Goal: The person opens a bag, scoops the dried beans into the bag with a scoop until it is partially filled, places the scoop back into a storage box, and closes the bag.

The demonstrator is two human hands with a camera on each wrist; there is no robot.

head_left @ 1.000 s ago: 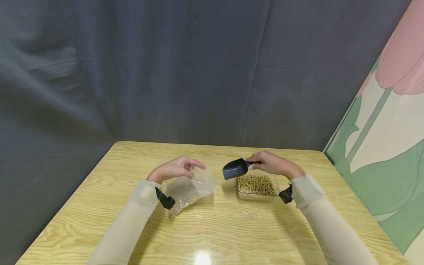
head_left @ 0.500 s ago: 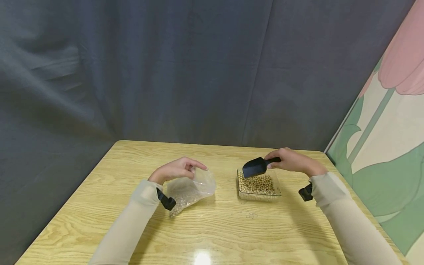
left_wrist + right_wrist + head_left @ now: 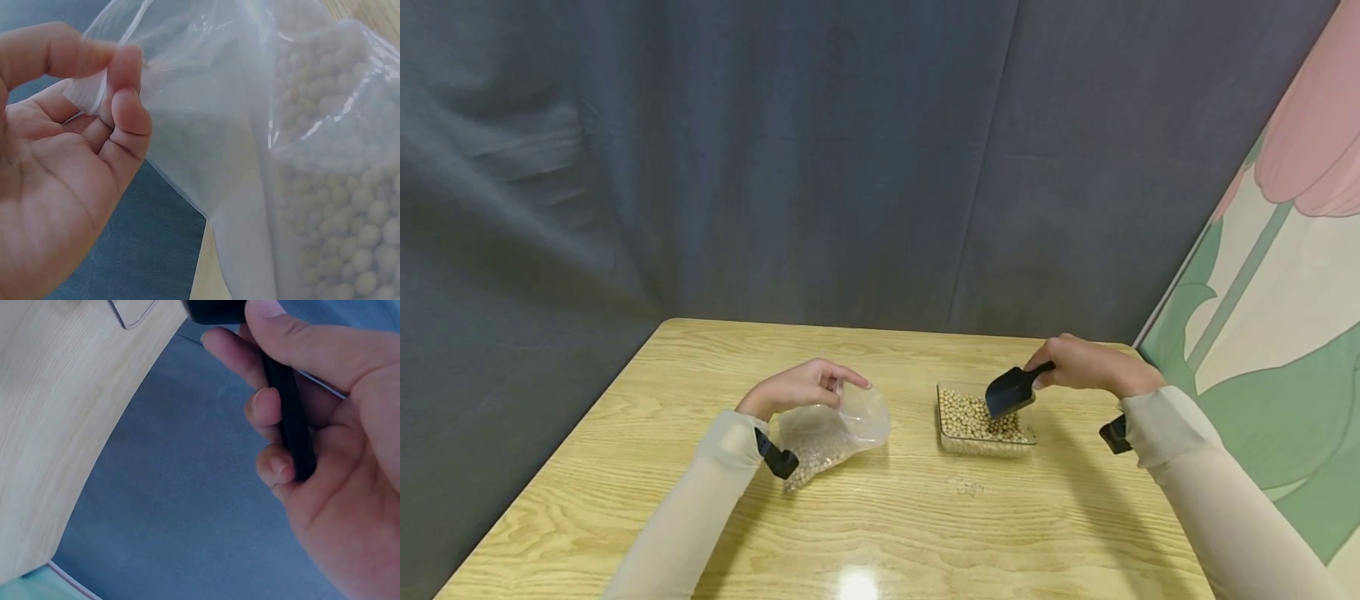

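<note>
My left hand (image 3: 801, 388) pinches the top edge of a clear plastic zip bag (image 3: 187, 125), whose mouth gapes toward the right. Pale round beans, like soybeans (image 3: 356, 244), lie in the bottom of the bag. My right hand (image 3: 1086, 365) grips the handle of a black scoop (image 3: 1011, 392); in the right wrist view the fingers wrap round that handle (image 3: 290, 419). The scoop tilts down to the left over a clear rectangular container (image 3: 985, 450) of the same beans (image 3: 966, 415). Whether its lip touches the beans I cannot tell.
Both the bag and the container rest on a wooden table (image 3: 880, 533). Some small clear bits or marks (image 3: 964, 486) lie in front of the container. A dark curtain (image 3: 820, 167) hangs behind the table, and a flower-painted wall (image 3: 1262, 333) stands at the right.
My right hand has carried the scoop rightward from beside the container to over it, and the scoop now tips downward. The left hand and bag have hardly moved.
</note>
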